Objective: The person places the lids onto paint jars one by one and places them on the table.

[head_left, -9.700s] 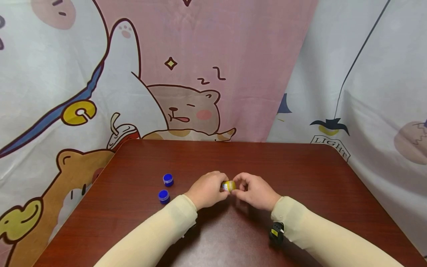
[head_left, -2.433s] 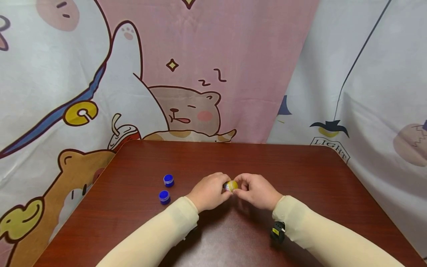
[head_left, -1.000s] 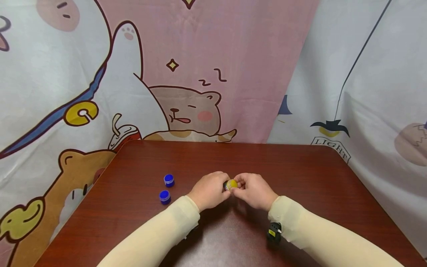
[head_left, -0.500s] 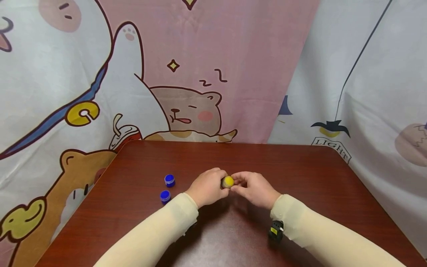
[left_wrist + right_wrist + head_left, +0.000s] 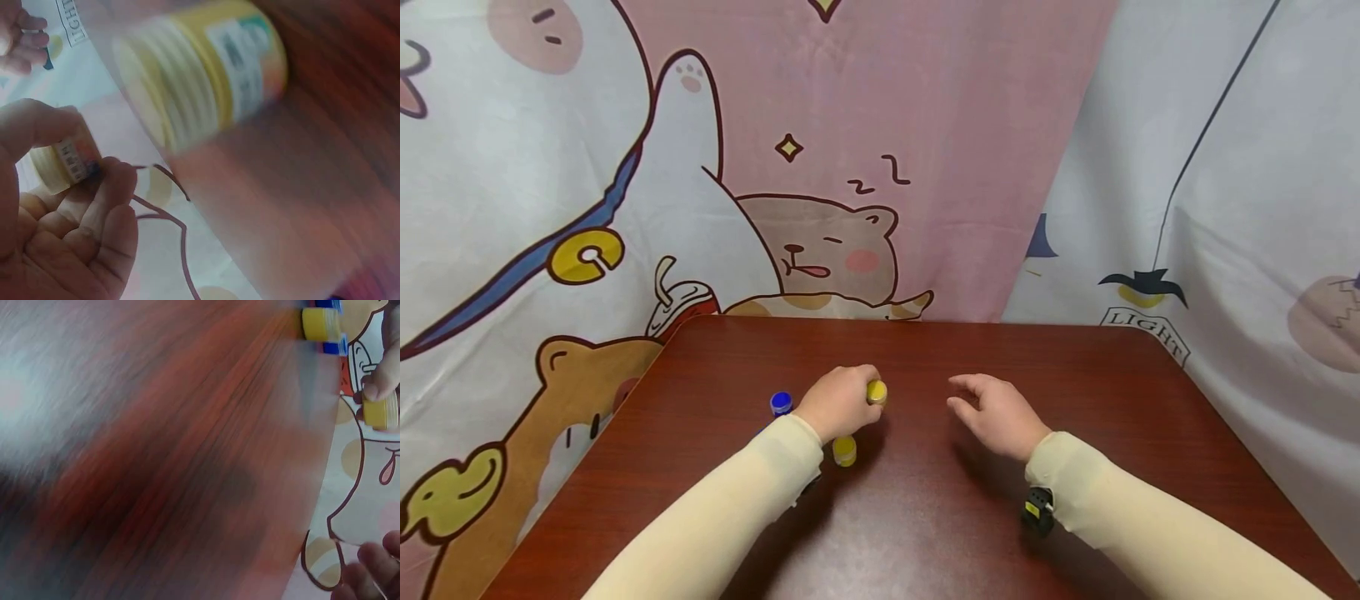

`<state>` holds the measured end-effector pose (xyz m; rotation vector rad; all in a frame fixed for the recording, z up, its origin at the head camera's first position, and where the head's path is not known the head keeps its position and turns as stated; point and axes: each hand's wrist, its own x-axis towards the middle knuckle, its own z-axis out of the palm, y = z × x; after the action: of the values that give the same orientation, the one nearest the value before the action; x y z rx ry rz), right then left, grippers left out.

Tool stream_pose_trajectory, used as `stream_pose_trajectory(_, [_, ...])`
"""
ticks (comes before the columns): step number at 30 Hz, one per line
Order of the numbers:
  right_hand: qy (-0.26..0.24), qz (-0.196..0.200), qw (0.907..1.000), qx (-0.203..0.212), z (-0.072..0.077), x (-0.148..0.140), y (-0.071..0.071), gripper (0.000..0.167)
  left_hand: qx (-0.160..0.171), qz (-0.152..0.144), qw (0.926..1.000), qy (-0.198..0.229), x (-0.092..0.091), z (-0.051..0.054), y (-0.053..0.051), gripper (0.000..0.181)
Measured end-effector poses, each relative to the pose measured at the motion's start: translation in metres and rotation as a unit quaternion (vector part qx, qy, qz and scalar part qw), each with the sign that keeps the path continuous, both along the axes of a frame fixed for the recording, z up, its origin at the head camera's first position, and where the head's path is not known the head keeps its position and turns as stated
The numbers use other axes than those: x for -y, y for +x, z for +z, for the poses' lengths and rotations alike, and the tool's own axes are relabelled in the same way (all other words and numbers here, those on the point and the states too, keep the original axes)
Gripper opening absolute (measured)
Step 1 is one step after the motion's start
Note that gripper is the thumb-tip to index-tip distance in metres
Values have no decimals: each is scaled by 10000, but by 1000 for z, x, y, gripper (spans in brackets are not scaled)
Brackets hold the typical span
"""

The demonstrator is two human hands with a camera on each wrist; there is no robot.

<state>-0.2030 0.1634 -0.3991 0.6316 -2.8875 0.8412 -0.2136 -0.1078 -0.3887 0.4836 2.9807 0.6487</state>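
My left hand [image 5: 837, 404] holds a small yellow jar [image 5: 877, 392] by its sides, lid facing right and toward me. In the left wrist view, thumb and fingers pinch this labelled jar [image 5: 69, 156]. A second yellow jar [image 5: 845, 451] stands on the table beside the left wrist and looms large and blurred in the left wrist view. Behind the left hand stands a blue jar [image 5: 782, 403]; another blue one is almost wholly covered by the sleeve. My right hand [image 5: 1003, 417] hovers apart to the right, thumb and fingers spread, touching nothing.
The brown wooden table [image 5: 1037, 358] ends at a back edge against a printed cartoon curtain [image 5: 962, 167]. Right wrist view: both blue jars [image 5: 335, 347] sit close beside the standing yellow one. A black device [image 5: 1038, 510] is strapped at the right wrist.
My right hand has come off the yellow jar and drawn right, fingers opening. The left hand has carried that jar left and away from me. The standing yellow jar has come into sight.
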Motion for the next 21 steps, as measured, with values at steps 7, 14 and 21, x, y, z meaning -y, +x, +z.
stream_pose_trajectory(7, [381, -323, 9987, -42, -4, -14, -5, 53, -11, 179, 9991, -384, 11, -3, -9, 31])
stream_pose_trajectory(14, [633, -573, 9963, -73, -8, -30, -11, 62, 96, 162, 9975, -685, 18, -8, -13, 31])
stream_pose_trajectory(21, [784, -749, 9941, 12, -11, -41, -17, 65, 225, 119, 9958, -879, 22, -14, -16, 27])
